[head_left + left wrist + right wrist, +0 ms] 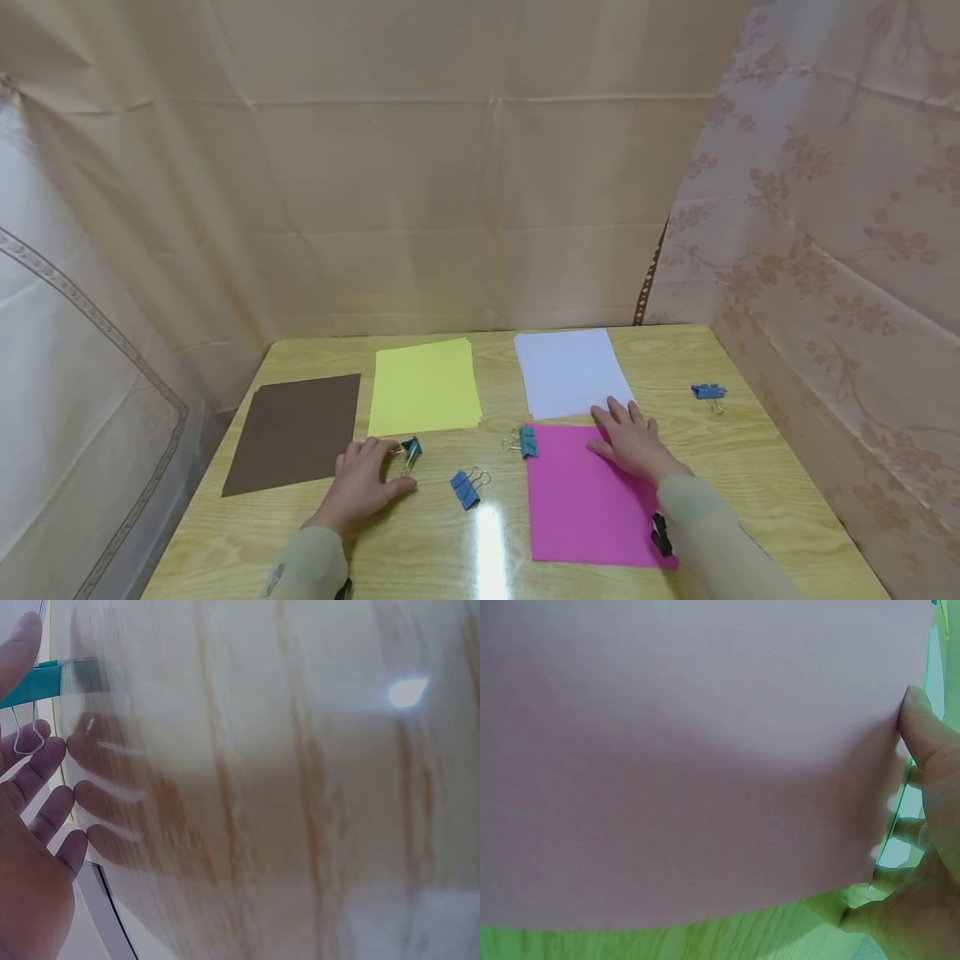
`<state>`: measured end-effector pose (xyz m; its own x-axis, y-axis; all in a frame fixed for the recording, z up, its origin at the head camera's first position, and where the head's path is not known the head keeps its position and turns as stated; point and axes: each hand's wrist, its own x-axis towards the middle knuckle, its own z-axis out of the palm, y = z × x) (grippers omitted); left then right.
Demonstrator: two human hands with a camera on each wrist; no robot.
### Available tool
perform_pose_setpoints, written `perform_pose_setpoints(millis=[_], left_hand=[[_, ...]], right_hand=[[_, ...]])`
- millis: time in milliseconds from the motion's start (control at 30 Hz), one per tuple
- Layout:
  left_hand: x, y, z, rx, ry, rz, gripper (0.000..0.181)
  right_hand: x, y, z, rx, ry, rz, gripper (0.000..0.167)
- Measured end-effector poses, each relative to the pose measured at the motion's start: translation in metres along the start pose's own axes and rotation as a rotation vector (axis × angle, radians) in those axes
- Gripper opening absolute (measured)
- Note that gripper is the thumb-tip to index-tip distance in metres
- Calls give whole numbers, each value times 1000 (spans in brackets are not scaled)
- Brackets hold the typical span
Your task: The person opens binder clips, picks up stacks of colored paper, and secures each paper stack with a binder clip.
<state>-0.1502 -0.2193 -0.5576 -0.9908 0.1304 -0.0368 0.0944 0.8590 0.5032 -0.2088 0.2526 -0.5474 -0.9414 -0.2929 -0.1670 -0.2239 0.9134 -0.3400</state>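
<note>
My left hand rests at the table's left middle, its thumb and forefinger spread on either side of a teal binder clip. In the left wrist view the clip shows a wire handle beside the fingers; whether they touch it cannot be told. A stack of pink paper lies at the front right, with another teal binder clip on its upper left corner. My right hand lies with spread fingers across the pink stack's far edge, its fingertips reaching the white paper.
Brown paper lies at the left and yellow paper at the back. A blue binder clip lies between the left hand and the pink stack. Another blue clip lies at the far right. Curtains hang behind the wooden table.
</note>
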Motion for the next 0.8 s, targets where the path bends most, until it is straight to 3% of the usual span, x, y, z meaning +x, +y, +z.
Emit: perform_pose_setpoints(millis=[400, 800], left_hand=[[-1, 0, 1, 5, -2, 0, 66], [-2, 4, 1, -4, 6, -26, 72]], right_hand=[[-1, -1, 0, 2, -1, 2, 69], [0, 1, 1, -7, 5, -2, 69]])
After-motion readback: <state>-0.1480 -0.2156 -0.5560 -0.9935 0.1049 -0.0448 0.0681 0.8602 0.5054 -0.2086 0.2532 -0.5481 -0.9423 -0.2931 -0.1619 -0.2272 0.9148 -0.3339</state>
